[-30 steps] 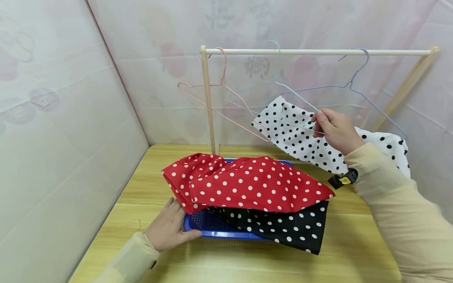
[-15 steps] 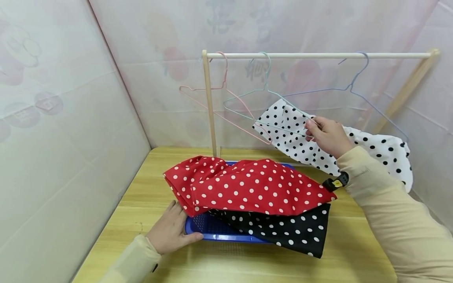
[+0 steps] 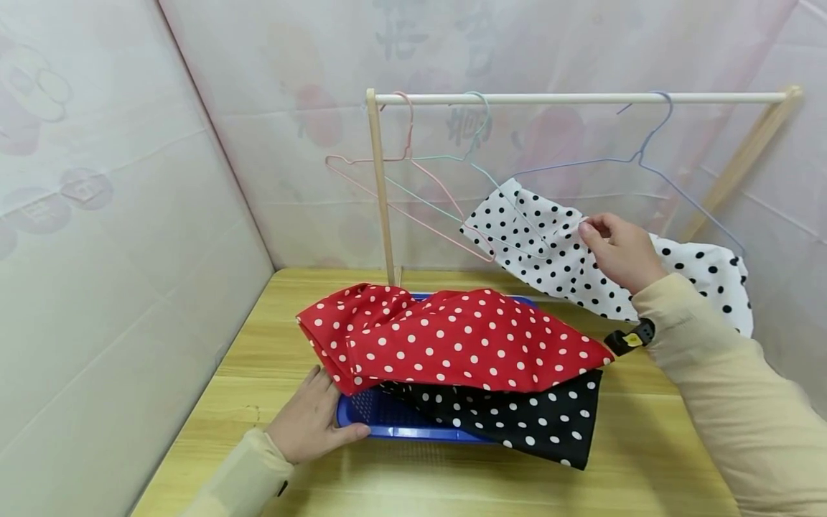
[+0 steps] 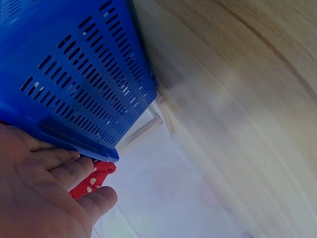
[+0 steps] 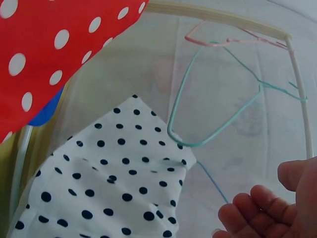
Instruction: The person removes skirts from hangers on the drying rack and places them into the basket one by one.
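Observation:
My left hand [image 3: 310, 424] rests along the left end of a blue plastic basket [image 3: 413, 432], fingers extended. In the left wrist view, its fingers touch the rim of the slotted basket [image 4: 94, 84]. A red cloth with white dots [image 3: 465, 337] lies over the basket, above a black dotted cloth [image 3: 549, 416]. My right hand [image 3: 623, 251] is raised before a white cloth with black dots [image 3: 530, 237], which hangs on the blue hanger [image 3: 568, 164]. In the right wrist view, that hand [image 5: 272, 203] holds nothing, apart from the mint-green hanger [image 5: 188, 145].
A rack with a white rail [image 3: 568, 98] and wooden posts [image 3: 381, 187] stands behind the basket on the wooden table [image 3: 232, 402]. A pink hanger [image 3: 410, 133] hangs at its left end, overlapping the green one. Pale printed curtains [image 3: 116, 287] enclose the table.
My right hand drew the green hanger left along the rail, then let go of it and shifted slightly right. The green hanger now swings closer to the pink one. My left hand stayed put.

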Demonstrator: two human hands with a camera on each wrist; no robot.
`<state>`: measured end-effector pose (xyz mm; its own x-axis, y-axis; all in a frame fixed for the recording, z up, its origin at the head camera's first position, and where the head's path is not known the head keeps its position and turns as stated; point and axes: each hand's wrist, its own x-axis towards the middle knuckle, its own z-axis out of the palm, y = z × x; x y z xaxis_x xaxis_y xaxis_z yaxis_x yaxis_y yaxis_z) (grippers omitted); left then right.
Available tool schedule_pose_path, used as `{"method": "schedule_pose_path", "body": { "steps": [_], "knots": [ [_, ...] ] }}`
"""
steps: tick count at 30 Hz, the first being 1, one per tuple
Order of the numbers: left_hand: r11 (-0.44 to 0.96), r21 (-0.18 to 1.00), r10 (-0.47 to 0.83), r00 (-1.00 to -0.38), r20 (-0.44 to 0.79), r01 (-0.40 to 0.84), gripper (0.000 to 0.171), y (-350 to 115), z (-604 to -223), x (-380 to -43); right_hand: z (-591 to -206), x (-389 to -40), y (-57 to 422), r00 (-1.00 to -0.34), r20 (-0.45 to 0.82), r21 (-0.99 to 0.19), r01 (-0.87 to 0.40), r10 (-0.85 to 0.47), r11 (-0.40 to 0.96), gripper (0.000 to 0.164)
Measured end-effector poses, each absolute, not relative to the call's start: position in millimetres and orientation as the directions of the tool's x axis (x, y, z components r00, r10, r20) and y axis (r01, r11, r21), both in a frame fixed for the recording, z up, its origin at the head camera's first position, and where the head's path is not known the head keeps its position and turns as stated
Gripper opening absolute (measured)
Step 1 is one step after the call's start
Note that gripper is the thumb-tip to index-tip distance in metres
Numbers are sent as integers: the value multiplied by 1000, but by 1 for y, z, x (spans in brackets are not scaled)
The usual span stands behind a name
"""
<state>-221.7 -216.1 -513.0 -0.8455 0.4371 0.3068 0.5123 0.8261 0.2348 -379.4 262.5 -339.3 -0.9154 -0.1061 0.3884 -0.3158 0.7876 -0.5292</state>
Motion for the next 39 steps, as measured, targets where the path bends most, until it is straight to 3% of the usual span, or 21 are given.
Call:
{"method": "schedule_pose_path", "body": {
  "steps": [10,23,35,39],
  "knots": [
    [816,235,453,-836,310,529,107,-222,-504,-226,-328,-379,293,-905,422,-497,-280,-53,822,53],
    [814,251,451,-843,294,524,106,-227,-502,-231,-319,-386,356,-859,491,-540,-170,145,824,47],
    [792,268,468,-827,311,549,106,-232,-501,-236,-327,-401,394,-828,441,-550,55,346,833,55],
    [788,274,470,-826,311,552,107,-233,-499,-238,-332,-403,404,-844,414,-529,81,340,844,58]
  ]
}}
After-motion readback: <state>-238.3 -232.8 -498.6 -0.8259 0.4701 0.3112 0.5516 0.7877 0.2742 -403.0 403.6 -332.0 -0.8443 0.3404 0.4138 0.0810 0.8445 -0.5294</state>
